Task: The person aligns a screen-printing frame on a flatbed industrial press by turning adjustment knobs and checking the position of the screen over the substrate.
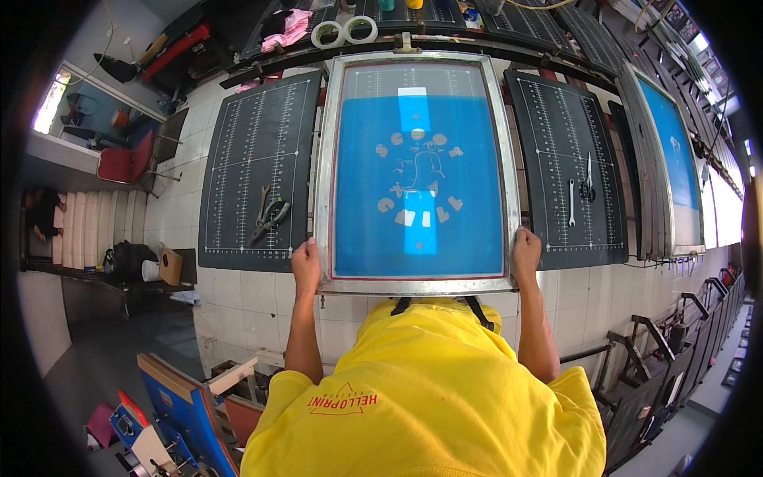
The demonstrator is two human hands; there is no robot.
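Observation:
A screen printing frame with silver metal sides and blue-coated mesh lies in front of me. Pale lettering and a line drawing show in the middle of its blue mesh. My left hand is closed around the near left corner of the metal frame. At the near right corner, my right hand grips the other side. The frame's far edge meets a small metal clamp on a dark rail. Through the uncoated strip of mesh, a black board with ruler marks shows underneath.
Black ruled boards flank the frame; pliers and a wrench lie on the left board, scissors and a wrench on the right board. Tape rolls sit beyond. Another blue screen leans at right.

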